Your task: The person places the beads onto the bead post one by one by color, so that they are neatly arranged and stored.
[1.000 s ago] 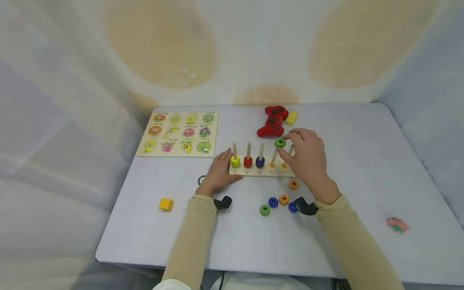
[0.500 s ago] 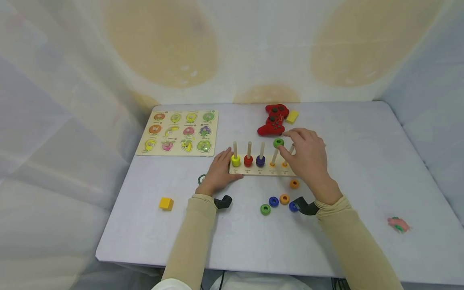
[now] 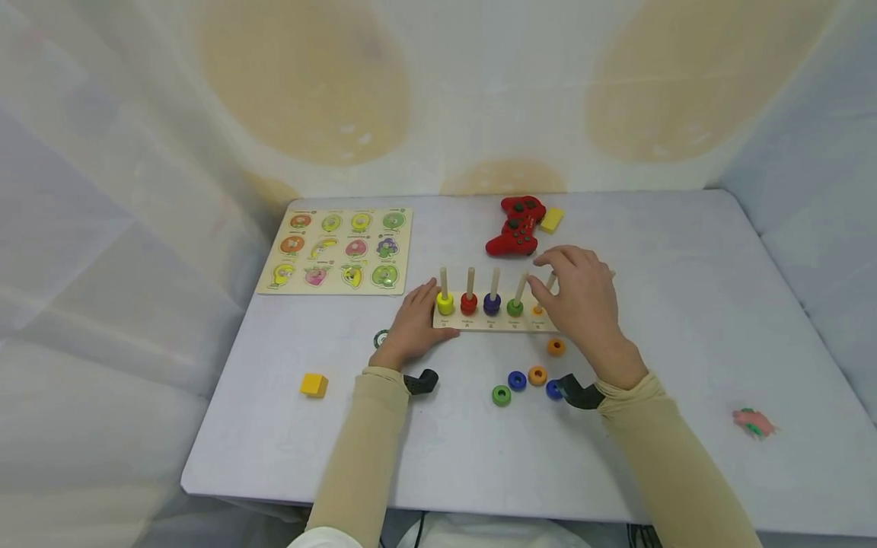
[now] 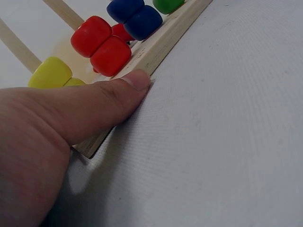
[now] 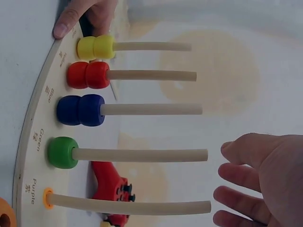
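A wooden peg board (image 3: 479, 326) with several upright pegs lies before me. My left hand (image 3: 409, 323) grips its left end, thumb (image 4: 118, 92) along the front edge and fingers behind. Two yellow rings (image 5: 96, 47), two red rings (image 5: 87, 74) and two blue rings (image 5: 80, 110) sit on the first three pegs. One green ring (image 5: 62, 152) rests at the bottom of the fourth peg. The last peg, labelled Purple, has only a small orange collar (image 5: 48, 198) at its base. My right hand (image 3: 585, 304) is beside the tips of the last two pegs, fingers parted and holding nothing.
In front of the board lie loose orange (image 3: 537, 376), blue (image 3: 517, 380) and green (image 3: 502, 396) rings. Behind it are a red game controller (image 3: 517, 228) and a yellow block (image 3: 551, 221). A fruit puzzle board (image 3: 336, 253) and an orange-yellow cube (image 3: 314, 385) are at left, a pink-green toy (image 3: 754, 423) at right.
The green ring that my right fingers pinched above the fourth peg has been let go and has dropped to its base. My left hand has stayed on the peg board.
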Demonstrator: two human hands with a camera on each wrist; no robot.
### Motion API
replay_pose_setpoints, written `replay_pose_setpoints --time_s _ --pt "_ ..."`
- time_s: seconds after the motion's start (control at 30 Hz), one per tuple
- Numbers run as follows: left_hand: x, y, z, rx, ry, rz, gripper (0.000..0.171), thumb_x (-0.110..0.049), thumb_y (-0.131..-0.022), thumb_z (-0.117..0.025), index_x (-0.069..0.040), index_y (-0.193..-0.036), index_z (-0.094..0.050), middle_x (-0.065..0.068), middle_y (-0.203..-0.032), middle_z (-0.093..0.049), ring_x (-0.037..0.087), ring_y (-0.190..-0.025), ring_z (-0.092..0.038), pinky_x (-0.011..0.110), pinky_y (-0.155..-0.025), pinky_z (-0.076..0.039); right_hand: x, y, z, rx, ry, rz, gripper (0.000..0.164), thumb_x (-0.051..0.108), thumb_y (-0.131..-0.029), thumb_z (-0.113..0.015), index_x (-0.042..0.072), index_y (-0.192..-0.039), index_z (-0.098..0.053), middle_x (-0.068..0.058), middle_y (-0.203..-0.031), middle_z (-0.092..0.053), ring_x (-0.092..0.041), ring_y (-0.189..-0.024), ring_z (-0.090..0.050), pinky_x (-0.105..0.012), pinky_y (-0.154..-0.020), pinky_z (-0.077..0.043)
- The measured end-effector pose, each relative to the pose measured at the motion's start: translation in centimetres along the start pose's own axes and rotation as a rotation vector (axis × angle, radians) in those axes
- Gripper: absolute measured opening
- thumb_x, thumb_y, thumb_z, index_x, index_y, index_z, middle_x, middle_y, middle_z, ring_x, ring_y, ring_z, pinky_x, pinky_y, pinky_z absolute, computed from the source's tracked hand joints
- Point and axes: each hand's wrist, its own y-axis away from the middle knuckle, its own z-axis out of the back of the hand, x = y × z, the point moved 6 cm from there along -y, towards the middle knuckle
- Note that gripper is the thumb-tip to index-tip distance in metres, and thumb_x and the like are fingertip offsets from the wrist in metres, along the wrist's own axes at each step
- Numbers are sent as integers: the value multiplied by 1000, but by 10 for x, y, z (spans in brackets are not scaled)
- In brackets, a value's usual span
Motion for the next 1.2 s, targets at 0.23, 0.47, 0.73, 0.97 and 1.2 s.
replay_pose_setpoints --time_s 0.23,0.47,0.73,0.97,1.2 --pt "0 0 -1 12 9 -2 100 -52 -86 -78 -16 -163 -25 -1 -174 -12 26 -160 -13 45 -132 -17 8 42 -27 108 -141 176 21 23 -90 -78 9 -106 -72 -12 -119 -71 -34 -117 -61 -54 -103 -51" --pt "0 -2 4 -7 14 -10 99 -52 -87 -77 -17 -163 -25 -2 -174 -12 25 -160 -13 44 -132 -17 3 106 -81 395 -183 329 56 41 -77 -88 21 -126 -70 -11 -148 -53 -39 -141 -41 -70 -108 -32" --pt "2 -1 0 2 24 -11 99 -52 -86 -78 -16 -163 -26 -1 -174 -13 26 -160 -14 45 -132 -17 -1 113 -93 421 -179 301 32 29 -82 -86 25 -111 -74 -8 -147 -56 -36 -143 -42 -70 -113 -30" --pt "2 0 1 -5 22 -14 98 -52 -86 -77 -17 -163 -26 -2 -174 -13 25 -160 -13 45 -132 -17 -1 56 -31 22 -275 290 35 19 -79 -89 10 -109 -72 -15 -135 -62 -40 -131 -50 -64 -109 -37" --pt "0 1 0 -8 17 -18 98 -51 -86 -77 -16 -162 -27 -1 -174 -13 26 -160 -13 44 -132 -16 -14 -1 -2 -84 -168 96 37 22 -88 -82 2 -116 -69 -19 -140 -57 -44 -136 -42 -67 -107 -34"
